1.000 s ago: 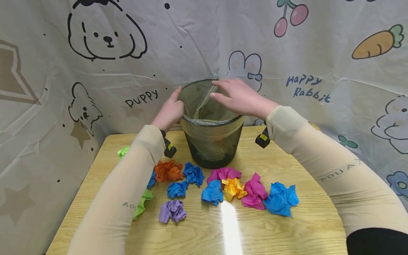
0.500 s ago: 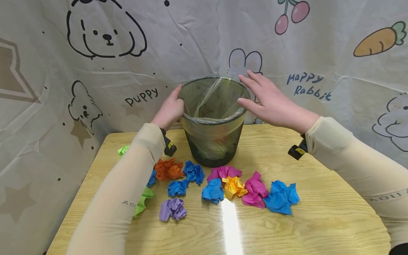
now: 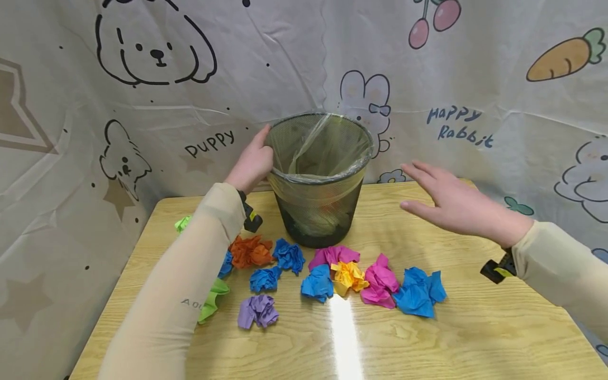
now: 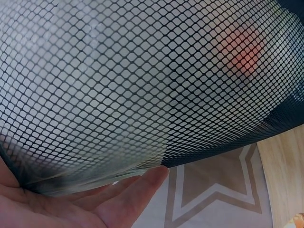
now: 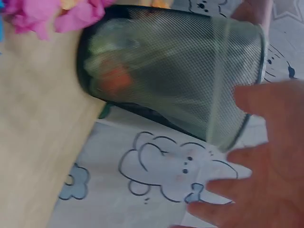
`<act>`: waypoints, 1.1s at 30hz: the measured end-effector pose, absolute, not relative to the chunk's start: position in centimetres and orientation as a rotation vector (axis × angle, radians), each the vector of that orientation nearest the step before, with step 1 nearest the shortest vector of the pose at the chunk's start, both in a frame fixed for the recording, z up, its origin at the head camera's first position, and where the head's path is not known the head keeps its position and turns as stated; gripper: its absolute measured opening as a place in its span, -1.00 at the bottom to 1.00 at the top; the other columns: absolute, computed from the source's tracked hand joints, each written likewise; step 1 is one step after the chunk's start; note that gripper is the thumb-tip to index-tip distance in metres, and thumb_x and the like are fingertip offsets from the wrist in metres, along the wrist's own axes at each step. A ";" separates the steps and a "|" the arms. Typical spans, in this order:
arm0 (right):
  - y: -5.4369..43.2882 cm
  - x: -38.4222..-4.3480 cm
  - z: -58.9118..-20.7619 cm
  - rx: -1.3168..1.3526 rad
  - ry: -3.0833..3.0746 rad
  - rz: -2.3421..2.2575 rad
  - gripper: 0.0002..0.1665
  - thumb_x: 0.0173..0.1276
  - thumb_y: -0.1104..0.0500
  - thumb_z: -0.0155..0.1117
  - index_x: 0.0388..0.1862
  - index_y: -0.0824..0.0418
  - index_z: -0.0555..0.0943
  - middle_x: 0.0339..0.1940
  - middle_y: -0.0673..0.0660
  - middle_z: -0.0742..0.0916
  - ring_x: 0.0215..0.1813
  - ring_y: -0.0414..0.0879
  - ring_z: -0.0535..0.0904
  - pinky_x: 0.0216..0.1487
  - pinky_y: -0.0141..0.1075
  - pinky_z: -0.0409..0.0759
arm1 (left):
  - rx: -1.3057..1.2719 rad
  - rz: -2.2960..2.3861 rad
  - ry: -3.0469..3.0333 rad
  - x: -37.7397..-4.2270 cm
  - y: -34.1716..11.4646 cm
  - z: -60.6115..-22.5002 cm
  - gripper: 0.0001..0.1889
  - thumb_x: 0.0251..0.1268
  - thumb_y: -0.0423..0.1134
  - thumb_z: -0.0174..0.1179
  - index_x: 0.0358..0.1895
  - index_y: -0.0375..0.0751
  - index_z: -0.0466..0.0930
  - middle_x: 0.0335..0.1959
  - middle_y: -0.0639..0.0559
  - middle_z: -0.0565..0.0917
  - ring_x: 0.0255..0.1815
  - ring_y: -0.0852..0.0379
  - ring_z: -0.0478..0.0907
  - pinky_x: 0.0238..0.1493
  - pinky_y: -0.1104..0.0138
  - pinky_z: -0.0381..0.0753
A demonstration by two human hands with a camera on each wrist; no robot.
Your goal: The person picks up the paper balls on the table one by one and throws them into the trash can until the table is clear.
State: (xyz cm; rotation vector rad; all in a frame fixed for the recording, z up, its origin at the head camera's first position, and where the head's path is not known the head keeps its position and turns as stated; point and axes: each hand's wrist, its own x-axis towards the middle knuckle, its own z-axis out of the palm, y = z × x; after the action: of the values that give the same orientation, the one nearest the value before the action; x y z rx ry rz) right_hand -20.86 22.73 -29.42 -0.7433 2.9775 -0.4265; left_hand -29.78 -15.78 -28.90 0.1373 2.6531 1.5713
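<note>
A black mesh wastebasket (image 3: 318, 211), lined with a clear plastic bag (image 3: 309, 148) folded over its rim, stands upright at the back of the table. My left hand (image 3: 253, 162) grips its left rim; in the left wrist view that hand's fingers (image 4: 137, 192) lie along the outside of the bag-covered mesh. Through the mesh, a blurred orange-red patch (image 5: 115, 78) shows low down in the basket. To the right of the basket, apart from it, my right hand (image 3: 456, 203) hangs in the air with fingers straight and nothing in it.
Crumpled paper balls lie before the basket: orange (image 3: 250, 252), purple (image 3: 258, 311), yellow (image 3: 349, 277), pink (image 3: 380, 282), green (image 3: 215, 301) and several blue, one large blue (image 3: 420, 292) at right. A printed curtain (image 3: 285, 58) hangs behind the wooden table (image 3: 475, 327).
My right hand has left the basket's rim and moved right and down. The left hand stays on the rim. The basket and paper balls have not visibly moved.
</note>
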 end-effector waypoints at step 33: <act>23.6 -15.0 -44.2 -0.577 2.623 -0.298 0.23 0.15 -0.43 0.45 0.56 0.30 0.31 0.38 0.43 0.44 0.25 0.39 0.49 0.13 0.23 0.55 | 0.138 1.565 2.670 -29.7 -15.7 -28.8 -0.29 0.53 -0.36 -0.40 0.71 0.02 -0.24 0.70 0.08 -0.17 0.39 0.02 0.24 -0.22 0.29 0.40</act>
State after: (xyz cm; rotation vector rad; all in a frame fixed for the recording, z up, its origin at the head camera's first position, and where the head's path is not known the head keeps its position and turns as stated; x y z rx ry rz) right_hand -15.03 23.63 -44.21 -0.5770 2.6230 -0.2975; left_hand -29.74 -15.72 -28.80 0.1378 2.6699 1.5654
